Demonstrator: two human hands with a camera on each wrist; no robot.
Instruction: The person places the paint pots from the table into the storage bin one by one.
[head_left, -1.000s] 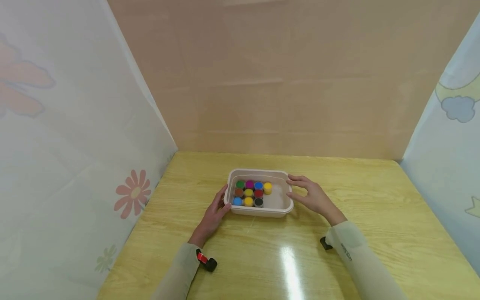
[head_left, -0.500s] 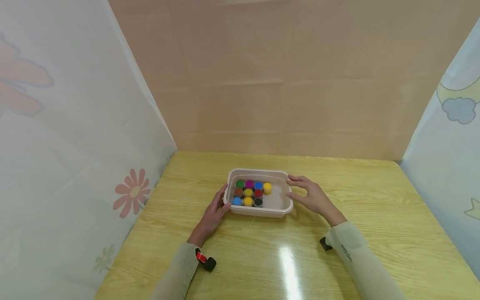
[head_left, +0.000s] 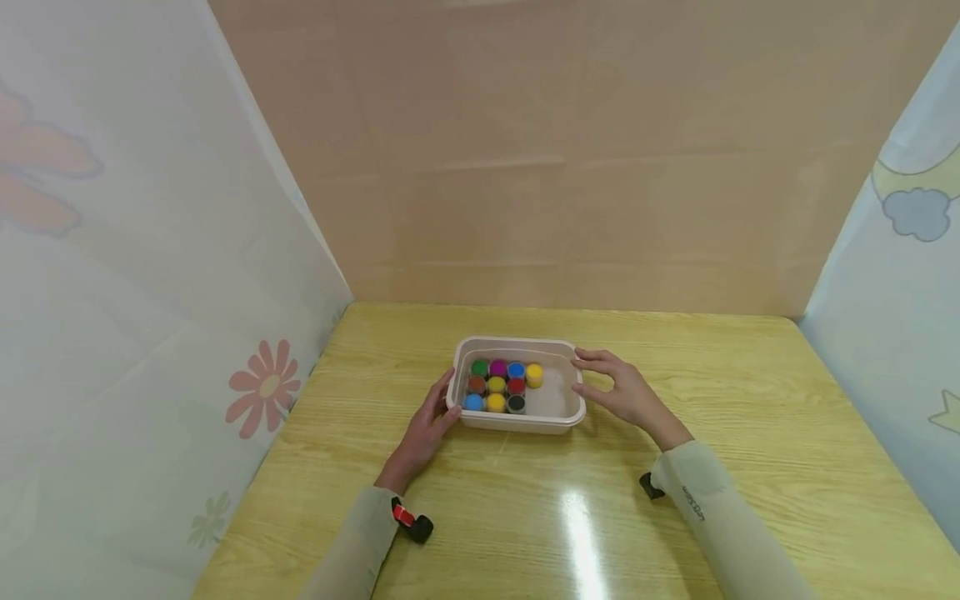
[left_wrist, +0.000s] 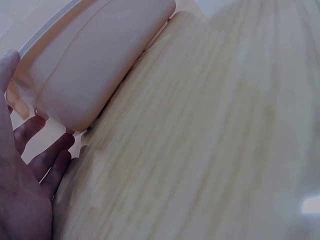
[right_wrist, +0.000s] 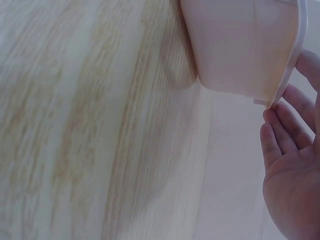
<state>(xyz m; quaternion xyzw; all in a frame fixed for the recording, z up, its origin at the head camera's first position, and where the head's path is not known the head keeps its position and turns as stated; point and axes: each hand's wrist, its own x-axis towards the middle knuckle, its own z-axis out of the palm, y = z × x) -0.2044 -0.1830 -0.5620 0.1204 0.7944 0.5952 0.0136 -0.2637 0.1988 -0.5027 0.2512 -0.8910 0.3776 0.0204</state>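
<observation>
A pale pink plastic container (head_left: 517, 424) sits on the table. Several small paint pots with coloured tops, among them a green pot (head_left: 480, 367), a black pot (head_left: 516, 404) and a yellow pot (head_left: 533, 376), stand in rows in its left part. My left hand (head_left: 423, 429) holds the container's left end, thumb at the near corner; in the left wrist view its fingers (left_wrist: 55, 152) bend towards the lower wall. At the opposite end, my right hand (head_left: 626, 396) touches the rim with extended fingertips. The right wrist view shows these fingers (right_wrist: 285, 130) along the rim's outside.
The wood-grain table (head_left: 465, 533) reflects a bright strip of light near its front. A plain brown backdrop (head_left: 555, 167) rises behind it, with a flowered white sheet (head_left: 150, 333) on the left and a patterned sheet (head_left: 900, 333) on the right.
</observation>
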